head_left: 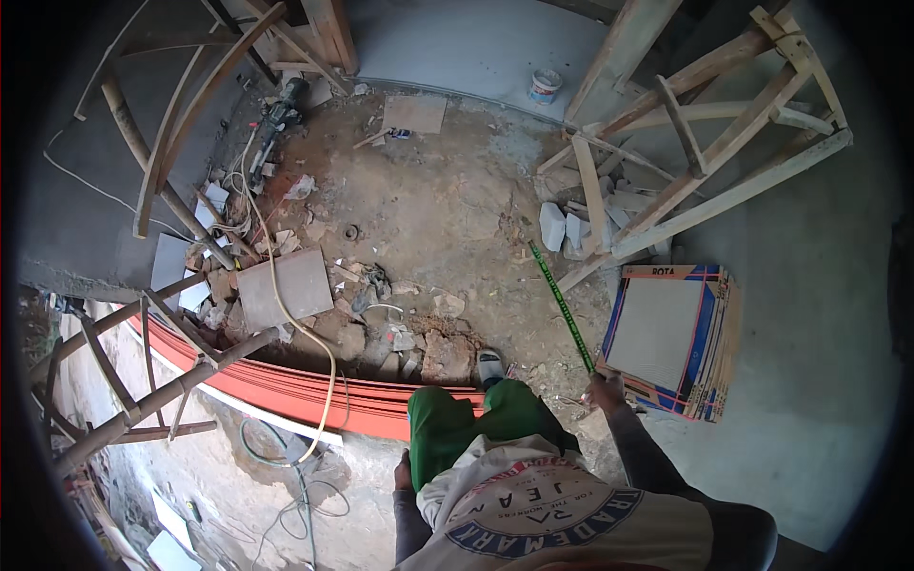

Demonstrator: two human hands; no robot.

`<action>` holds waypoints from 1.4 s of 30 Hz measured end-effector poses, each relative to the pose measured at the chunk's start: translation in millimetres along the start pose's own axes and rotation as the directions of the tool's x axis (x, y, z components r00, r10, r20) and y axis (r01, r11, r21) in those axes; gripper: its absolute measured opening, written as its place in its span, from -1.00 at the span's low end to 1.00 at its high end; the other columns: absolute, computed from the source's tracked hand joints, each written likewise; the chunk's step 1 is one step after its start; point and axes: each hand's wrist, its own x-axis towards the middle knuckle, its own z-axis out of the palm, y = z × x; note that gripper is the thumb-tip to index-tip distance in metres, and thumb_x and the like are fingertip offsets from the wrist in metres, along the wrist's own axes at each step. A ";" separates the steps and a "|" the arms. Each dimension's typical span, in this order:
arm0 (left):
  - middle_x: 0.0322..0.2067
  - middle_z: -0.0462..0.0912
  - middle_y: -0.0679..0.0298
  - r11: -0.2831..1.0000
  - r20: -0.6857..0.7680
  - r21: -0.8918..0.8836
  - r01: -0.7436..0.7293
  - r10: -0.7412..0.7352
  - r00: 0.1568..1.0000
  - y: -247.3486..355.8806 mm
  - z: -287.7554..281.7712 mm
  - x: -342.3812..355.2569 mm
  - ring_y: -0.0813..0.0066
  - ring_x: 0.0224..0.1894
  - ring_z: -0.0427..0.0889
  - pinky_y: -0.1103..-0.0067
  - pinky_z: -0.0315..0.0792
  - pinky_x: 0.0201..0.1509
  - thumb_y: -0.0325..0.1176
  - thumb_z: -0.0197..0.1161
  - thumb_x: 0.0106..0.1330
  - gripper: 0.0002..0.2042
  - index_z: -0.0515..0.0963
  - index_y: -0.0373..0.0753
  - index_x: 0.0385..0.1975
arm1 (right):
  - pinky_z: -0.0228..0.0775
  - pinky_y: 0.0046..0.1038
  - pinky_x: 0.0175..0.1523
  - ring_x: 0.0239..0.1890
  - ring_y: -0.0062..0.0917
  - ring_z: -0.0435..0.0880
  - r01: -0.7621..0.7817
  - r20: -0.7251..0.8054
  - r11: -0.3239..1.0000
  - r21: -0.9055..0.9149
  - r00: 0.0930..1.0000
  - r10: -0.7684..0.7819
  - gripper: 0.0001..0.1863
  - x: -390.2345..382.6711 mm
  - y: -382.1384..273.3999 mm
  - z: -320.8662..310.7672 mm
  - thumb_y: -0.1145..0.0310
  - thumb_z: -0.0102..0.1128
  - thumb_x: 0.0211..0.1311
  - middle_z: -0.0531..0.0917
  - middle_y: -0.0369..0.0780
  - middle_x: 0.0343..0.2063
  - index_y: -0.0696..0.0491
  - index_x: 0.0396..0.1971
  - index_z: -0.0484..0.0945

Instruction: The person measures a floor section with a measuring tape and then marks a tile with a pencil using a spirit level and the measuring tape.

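Toward the right edge of the dirt floor (pixel 447 190), a green tape-measure blade (pixel 564 309) with dark markings is held out; whether its far end is rested on the floor or raised cannot be told. The near end is clasped by the right hand (pixel 605 391), apparently so that the marked length is left uncovered and can be steered from one end. The left hand (pixel 404 473) is set low beside the green trousers (pixel 440 433), well apart from the right; whether anything is gripped by it cannot be told.

By the floor's right edge, a stack of tiles (pixel 657 328) is edged with cardboard and strapped, presumably so that corners are guarded. Along the near edge, long orange-red boards (pixel 376 409) are laid lengthwise together, likely for even support. A cream hose (pixel 275 285) is draped over a loose square tile (pixel 300 284). At the far right corner, a wooden frame (pixel 733 196) is propped.
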 end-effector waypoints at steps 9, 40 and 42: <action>-0.06 0.77 0.18 0.691 -0.078 -0.698 -0.188 0.187 0.979 457.3 -114.2 164.4 0.52 -0.11 0.73 0.61 0.52 -0.05 0.05 0.14 0.57 -0.48 0.58 -0.33 0.19 | 0.46 -0.47 -0.53 -0.65 -0.57 0.57 0.182 0.130 0.977 0.107 0.972 -0.195 -0.72 233.5 -364.7 48.0 0.22 0.22 0.45 0.64 -0.23 -0.57 0.17 -0.21 0.64; -0.22 0.79 0.16 0.851 0.217 0.512 -0.118 0.005 0.976 1041.9 -359.8 867.5 0.24 -0.28 0.80 0.30 0.60 -0.28 -0.02 0.15 0.48 -0.68 0.61 -0.14 -0.07 | 0.44 -0.19 -0.57 -0.76 -0.27 0.60 0.292 -0.163 0.726 -0.623 0.859 -0.485 -0.58 898.7 -965.5 150.6 0.24 0.11 0.35 0.58 -0.07 -0.77 0.16 -0.68 0.56; -0.22 0.79 0.16 0.972 0.138 0.192 0.135 -0.163 0.977 1071.3 -401.6 873.8 0.23 -0.27 0.80 0.29 0.60 -0.27 -0.02 0.15 0.48 -0.68 0.61 -0.13 -0.07 | 0.46 -0.35 -0.62 -0.75 -0.46 0.62 0.154 -0.164 0.938 -0.310 0.963 -0.212 -0.64 940.8 -1062.0 199.0 0.26 0.15 0.40 0.63 -0.18 -0.73 0.15 -0.57 0.62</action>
